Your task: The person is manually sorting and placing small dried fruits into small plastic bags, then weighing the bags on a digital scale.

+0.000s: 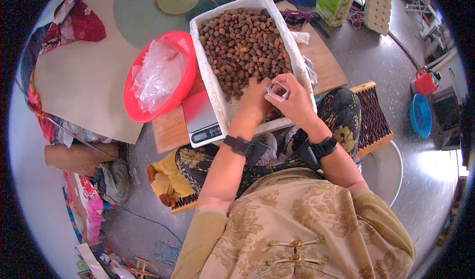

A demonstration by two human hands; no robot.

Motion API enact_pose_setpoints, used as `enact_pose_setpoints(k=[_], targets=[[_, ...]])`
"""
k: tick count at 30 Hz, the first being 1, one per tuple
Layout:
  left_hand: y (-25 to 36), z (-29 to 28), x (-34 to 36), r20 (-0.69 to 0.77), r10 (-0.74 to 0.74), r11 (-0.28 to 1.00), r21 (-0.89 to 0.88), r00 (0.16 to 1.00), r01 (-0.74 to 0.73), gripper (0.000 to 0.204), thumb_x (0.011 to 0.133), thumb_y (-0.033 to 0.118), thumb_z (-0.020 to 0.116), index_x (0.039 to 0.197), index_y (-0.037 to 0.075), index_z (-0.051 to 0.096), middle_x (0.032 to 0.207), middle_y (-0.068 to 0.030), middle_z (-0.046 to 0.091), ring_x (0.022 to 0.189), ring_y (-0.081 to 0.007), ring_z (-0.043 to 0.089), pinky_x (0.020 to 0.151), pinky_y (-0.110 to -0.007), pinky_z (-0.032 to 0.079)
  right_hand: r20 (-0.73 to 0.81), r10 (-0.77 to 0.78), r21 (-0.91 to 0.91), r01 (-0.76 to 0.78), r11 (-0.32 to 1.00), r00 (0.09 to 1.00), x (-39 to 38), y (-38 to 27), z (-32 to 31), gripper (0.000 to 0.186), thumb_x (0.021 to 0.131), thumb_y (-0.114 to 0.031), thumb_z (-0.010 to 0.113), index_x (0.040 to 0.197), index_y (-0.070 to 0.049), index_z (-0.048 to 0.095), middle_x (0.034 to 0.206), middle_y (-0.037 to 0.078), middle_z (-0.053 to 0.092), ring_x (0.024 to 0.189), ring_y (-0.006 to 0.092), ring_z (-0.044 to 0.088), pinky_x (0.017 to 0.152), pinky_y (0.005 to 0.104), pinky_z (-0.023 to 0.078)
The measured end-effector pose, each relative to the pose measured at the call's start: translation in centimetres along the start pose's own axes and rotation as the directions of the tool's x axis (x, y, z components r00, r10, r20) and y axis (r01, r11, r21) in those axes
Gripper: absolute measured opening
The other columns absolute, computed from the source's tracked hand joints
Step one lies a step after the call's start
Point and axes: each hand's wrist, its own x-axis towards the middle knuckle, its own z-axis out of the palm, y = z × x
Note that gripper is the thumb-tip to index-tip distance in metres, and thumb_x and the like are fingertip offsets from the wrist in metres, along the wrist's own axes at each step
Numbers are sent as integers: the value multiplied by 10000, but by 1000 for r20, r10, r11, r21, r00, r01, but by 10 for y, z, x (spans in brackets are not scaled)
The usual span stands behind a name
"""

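A white foam box in front of me holds a heap of brown, wrinkled, nut-like pieces. My right hand grips a small clear plastic cup with an angular rim, above the box's near end. Dark contents show through the cup, but I cannot tell whether they are in it or beneath it. Close by, my left hand has its fingers curled in over the near side of the heap. Its fingertips are partly hidden, so whatever they pinch does not show.
A red basin of clear plastic bags stands left of the box, beside a digital scale. Wooden boards lie under the box. A wood-framed beaded seat is on the right, with a blue basin farther off.
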Motion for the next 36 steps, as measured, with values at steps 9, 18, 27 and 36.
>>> enact_pose_setpoints(k=[9,18,27,36], targets=[[10,9,1,72,-145,978,-142,987,154,348,867,237,647,1209,182,630,1228,-308,503,1012,-492,623,866,-465,535,-5,-19,2,19,1000,1000,0,1,-1,390,762,-97,824,1034,-53,547,917,60,644,841,155,654,721,303,532],[1,24,6,4,-93,980,-178,996,92,256,828,183,678,1075,118,695,1046,-172,655,1151,-401,525,851,-465,534,-3,13,-14,-13,1000,1000,0,8,-1,418,754,-101,830,1054,-52,544,932,60,629,830,158,659,728,302,535],[-7,-5,2,187,-443,695,-547,877,467,158,785,39,709,934,45,657,845,-105,644,744,-231,620,580,-342,508,3,-7,27,7,1000,1000,-1,11,-1,410,763,-86,814,1070,-50,545,940,55,622,827,137,644,733,290,529],[-36,-27,3,305,-225,-380,-902,925,205,195,851,111,639,1022,28,599,911,-91,614,638,-145,480,456,-223,386,33,-7,1,7,1000,999,0,10,-1,411,753,-85,810,1061,-59,540,911,58,633,797,148,649,688,301,527]])
